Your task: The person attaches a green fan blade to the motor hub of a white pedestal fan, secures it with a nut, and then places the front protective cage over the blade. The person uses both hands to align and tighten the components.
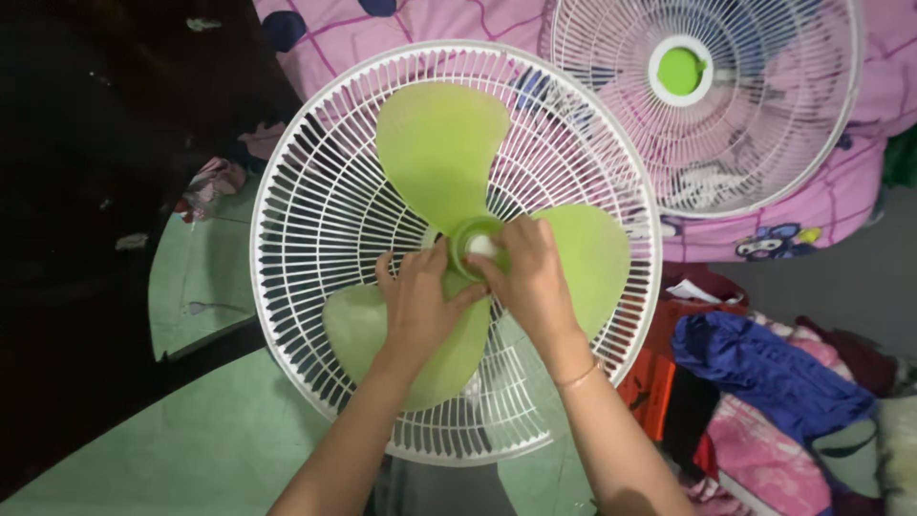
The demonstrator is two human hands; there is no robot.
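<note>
Both hands are on the blade's [449,172] hub [475,239], dead centre of the rear grille [315,205]. My right hand [530,282] has a narrow grip pinched on the white cap [482,246], while my left hand [420,306] lies open on the lower lobe. I reckon the trick is to keep that lobe braced so only the cap turns. The hub axis points straight up at me; three lobes fan out from my grip. The front grille [702,105] lies up and right on the pink bedding [841,196].

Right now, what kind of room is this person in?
Probably a bedroom or living space at home. A pink patterned bedsheet lies behind the white plastic fan grille with green blades, loose clothes, including a blue garment, are piled at the right, and the floor is green tile.
</note>
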